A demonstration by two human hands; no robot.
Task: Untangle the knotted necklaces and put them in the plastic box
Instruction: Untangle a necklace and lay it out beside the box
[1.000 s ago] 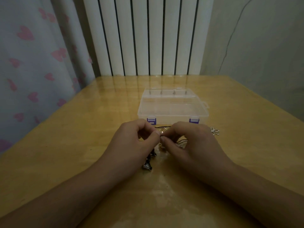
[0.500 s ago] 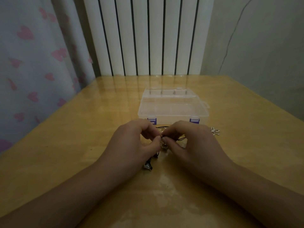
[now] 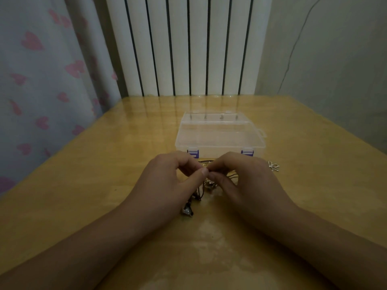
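A tangle of dark-corded necklaces (image 3: 206, 183) with small metal pendants lies on the wooden table (image 3: 83, 185), between my two hands. My left hand (image 3: 167, 181) and my right hand (image 3: 243, 178) meet fingertip to fingertip and both pinch the knot just above the table. A dark pendant (image 3: 187, 211) lies below my left hand. The clear plastic box (image 3: 219, 135) with purple clasps stands shut just behind my hands. Most of the cords are hidden by my fingers.
A small silver flower-shaped pendant (image 3: 273, 165) lies on the table right of my right hand. A white radiator (image 3: 188, 45) stands behind the table, a curtain with pink hearts (image 3: 41, 80) on the left, a wall on the right.
Both hands stay in place over the knot. Only the fingertips have shifted slightly while working the tangle.
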